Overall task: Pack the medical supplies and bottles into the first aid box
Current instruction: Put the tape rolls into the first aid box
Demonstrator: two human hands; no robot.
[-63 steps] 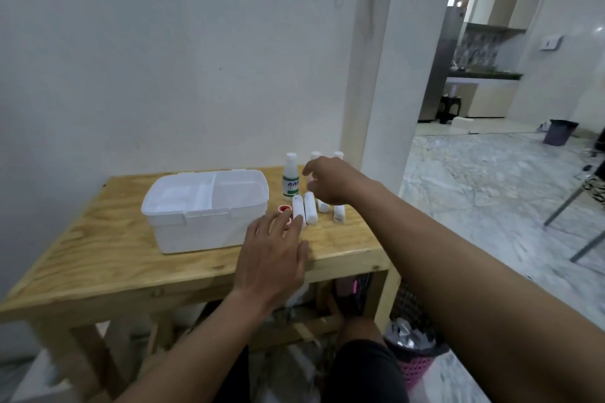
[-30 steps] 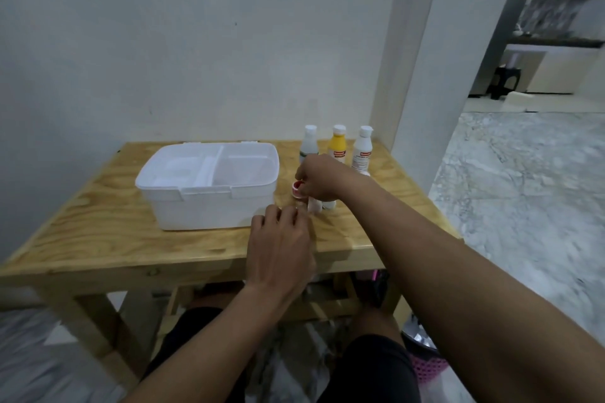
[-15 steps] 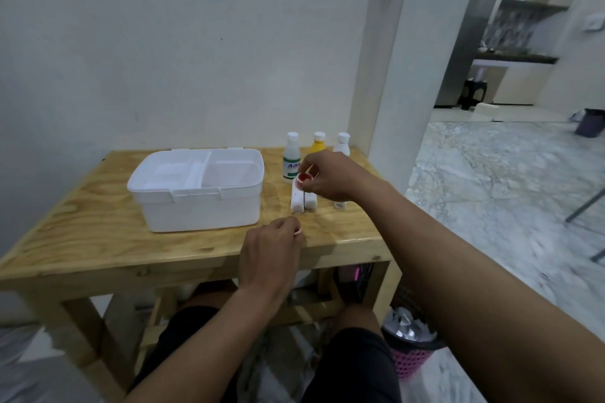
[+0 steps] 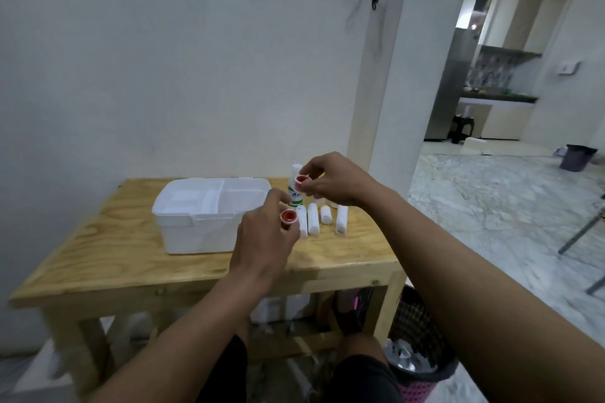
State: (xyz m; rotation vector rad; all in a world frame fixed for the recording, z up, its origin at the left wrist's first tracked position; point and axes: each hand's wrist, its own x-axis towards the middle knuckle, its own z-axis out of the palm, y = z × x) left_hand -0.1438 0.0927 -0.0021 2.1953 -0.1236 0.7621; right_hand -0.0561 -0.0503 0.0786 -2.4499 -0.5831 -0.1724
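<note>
Box (image 4: pixel 196 216) at worktop (image 4: pixel 131 258) centre, white rolls (image 4: pixel 313 219) beside it, bottle (image 4: pixel 296 199) partly behind right hand (image 4: pixel 334 180); both hands pinch red-cored rolls (image 4: pixel 288 217); left hand (image 4: pixel 262 239) newly raised.

The counter (image 4: pixel 98 255) shows bare wood along its left and near edges; the box (image 4: pixel 196 232) and white rolls (image 4: pixel 312 221) obstruct middle and right.

Both forearms are bare along all that shows of them, from the left hand (image 4: pixel 265 239) and the right hand (image 4: pixel 330 180) back to the lower edge of the view. Below the front edge of the bench (image 4: pixel 131 258), 2 thighs wear plain black shorts (image 4: pixel 360 379). The hem ends just short of the bare right knee; the left hem is hard to make out.
</note>
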